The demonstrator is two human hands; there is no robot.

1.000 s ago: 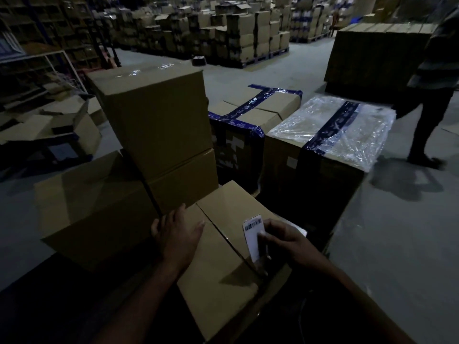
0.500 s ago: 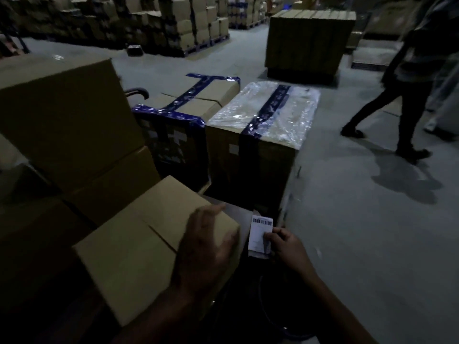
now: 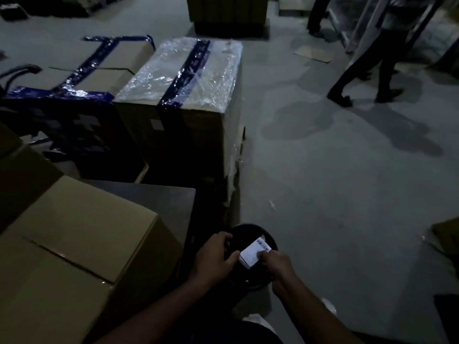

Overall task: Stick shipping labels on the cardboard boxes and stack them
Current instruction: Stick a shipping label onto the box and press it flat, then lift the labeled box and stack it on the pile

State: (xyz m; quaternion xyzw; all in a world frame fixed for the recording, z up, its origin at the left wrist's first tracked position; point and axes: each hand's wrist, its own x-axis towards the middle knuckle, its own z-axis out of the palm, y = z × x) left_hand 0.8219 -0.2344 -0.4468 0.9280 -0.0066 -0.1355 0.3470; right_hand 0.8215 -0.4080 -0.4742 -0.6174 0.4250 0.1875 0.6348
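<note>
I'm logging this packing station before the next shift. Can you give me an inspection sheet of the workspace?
Surface: grey concrete floor, dim light.
Job's things: plain cardboard box at near left, no label seen on it; white barcode label over a black bin.
Clutter: wrapped box, blue-taped box, flat cardboard.
Hands: left hand and right hand both pinch the label.
Cables: nothing seen.
Surroundings: a person's legs at far right.
</note>
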